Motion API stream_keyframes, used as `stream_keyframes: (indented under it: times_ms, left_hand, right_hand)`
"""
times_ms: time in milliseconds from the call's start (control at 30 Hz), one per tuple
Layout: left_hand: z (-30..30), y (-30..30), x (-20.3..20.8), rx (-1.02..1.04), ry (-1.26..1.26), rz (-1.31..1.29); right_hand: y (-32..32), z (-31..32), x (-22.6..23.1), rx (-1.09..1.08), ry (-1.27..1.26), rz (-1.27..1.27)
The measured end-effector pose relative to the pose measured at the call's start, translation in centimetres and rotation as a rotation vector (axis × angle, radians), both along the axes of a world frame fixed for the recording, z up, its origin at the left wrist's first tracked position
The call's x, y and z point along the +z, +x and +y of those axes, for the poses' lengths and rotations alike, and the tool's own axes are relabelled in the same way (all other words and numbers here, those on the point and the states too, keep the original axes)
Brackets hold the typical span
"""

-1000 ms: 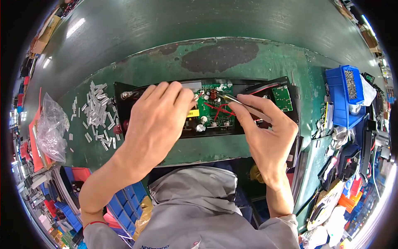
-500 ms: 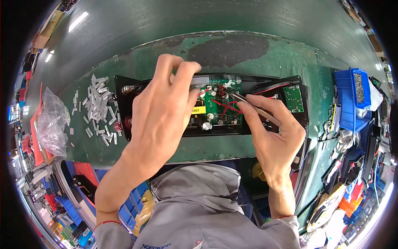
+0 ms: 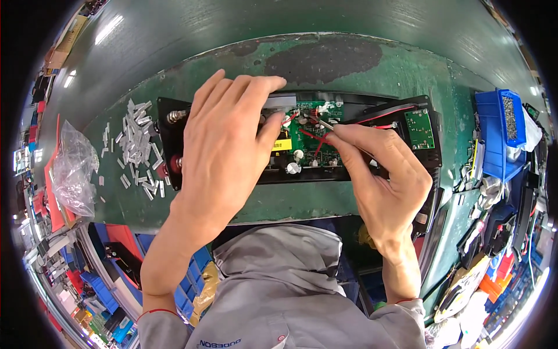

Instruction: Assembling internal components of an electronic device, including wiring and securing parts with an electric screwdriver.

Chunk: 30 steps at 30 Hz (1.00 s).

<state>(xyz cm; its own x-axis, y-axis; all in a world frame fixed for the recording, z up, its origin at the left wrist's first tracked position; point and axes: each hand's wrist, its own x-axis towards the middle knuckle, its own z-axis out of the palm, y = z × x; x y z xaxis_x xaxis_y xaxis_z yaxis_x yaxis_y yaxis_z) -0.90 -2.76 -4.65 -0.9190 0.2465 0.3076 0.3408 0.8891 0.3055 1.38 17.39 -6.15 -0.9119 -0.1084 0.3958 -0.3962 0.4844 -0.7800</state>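
Note:
A long black housing lies across the bench with a green circuit board in its middle. Thin red wires cross over the board, and a yellow label sits to their left. My left hand hovers over the housing's left part, fingers spread and holding nothing visible. Its thumb is beside the board's left edge. Between thumb and fingertips my right hand pinches metal tweezers, whose tip points at the board's upper part. A smaller green board lies at the housing's right end.
Several clear tube-like pieces are scattered left of the housing, near a clear plastic bag. Blue bins stand at the right, one with small metal parts. Tools and parts crowd the right edge.
My left hand's fingers have straightened and spread. My right hand has tilted the tweezers flatter, its fingertips closer to the board. The housing appears slightly higher and further right in view.

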Motion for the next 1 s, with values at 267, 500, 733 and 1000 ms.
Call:
stream_keyframes:
  times_ms: [267,500,733,1000]
  left_hand:
    - [0.2,0.0,0.4,0.019,0.057,-0.094]
    - [0.5,0.1,0.4,0.021,0.048,-0.119]
    - [0.4,-0.1,0.2,0.011,0.070,-0.126]
    - [0.2,-0.3,0.1,-0.013,0.062,-0.091]
  right_hand:
    - [-0.4,0.0,0.0,0.063,0.086,0.105]
    - [-0.2,0.0,-0.7,0.062,0.115,0.159]
    - [-0.5,0.1,-2.3,0.042,0.102,0.274]
    - [-0.3,0.1,-1.4,0.051,0.110,0.222]
